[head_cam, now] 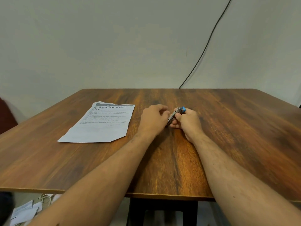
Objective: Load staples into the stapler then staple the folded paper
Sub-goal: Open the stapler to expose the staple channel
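At the bottom left of the frame, below the table's near edge, some loose papers (pixel 24 212) lay on the floor, no part of the job as far as we could judge. Our two forearms ran up from the bottom corners across the wooden table (pixel 179 160) and met a little right of the frame's centre.

There our right hand (pixel 189 122) had its fingers curled round the stapler (pixel 176 114), a small metal one with a blue end pointing up and away from us, held tilted just above the tabletop. Our left hand (pixel 152 119) sat right beside it, fingers bent in toward the stapler's metal side; whether they were pinching a strip of staples, or only steadying the body, we could not tell, since the fingertips were hidden and the spot was too small to read.

Left of centre, well apart from both hands, the printed paper (pixel 104 123) lay flat on the table, untouched. It did not look folded from here, though a fold could have escaped us.

We judged we were in the loading step: the stapler was in hand and being worked on, no staples showed, and the stapling itself was all yet to do.
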